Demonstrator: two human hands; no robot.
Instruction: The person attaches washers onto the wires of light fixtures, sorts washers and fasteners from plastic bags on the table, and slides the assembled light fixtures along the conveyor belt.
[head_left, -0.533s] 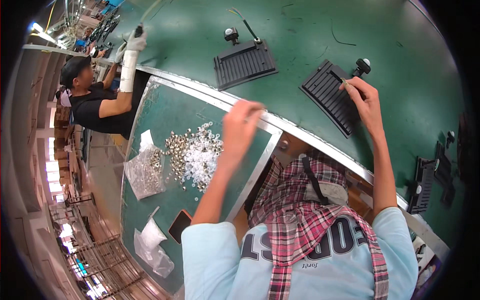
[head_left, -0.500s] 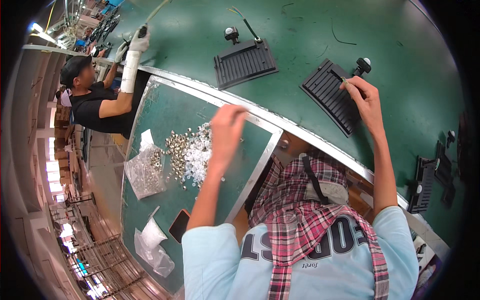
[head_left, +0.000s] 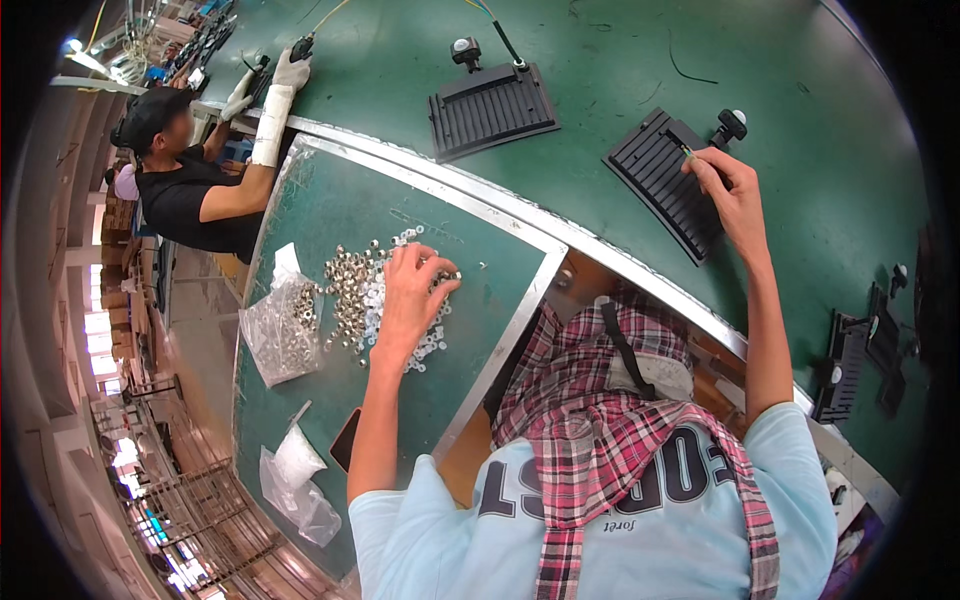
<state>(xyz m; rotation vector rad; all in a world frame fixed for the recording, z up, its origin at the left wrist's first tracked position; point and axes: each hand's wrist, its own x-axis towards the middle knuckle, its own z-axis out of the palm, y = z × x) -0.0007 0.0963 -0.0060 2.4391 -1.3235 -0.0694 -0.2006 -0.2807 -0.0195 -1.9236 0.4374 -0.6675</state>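
Landmark: the heap of small silver metal nuts and white washers, lying on the lower green counter inside its aluminium edging.

Left hand is resting palm-down on the right edge of the heap, fingers curled and spread over the loose pieces, tips touching them. Cannot tell whether anything is pinched underneath; the palm is hiding it. The heap is lying directly under and to the left of this hand, so this is by far the nearer hand.

Right hand is working well to the right of the heap, up on the higher green counter, fingertips pressing the near corner of a black ribbed rectangular plastic housing. Fingers narrow, seemingly pinching a thin yellow-green wire end. The housing's long axis is running diagonally, away from the heap.

Left of the heap: a clear plastic bag of more hardware. Beyond the heap: a second black ribbed housing. Far upper left, another person's white-gloved hand is busy on the counter.
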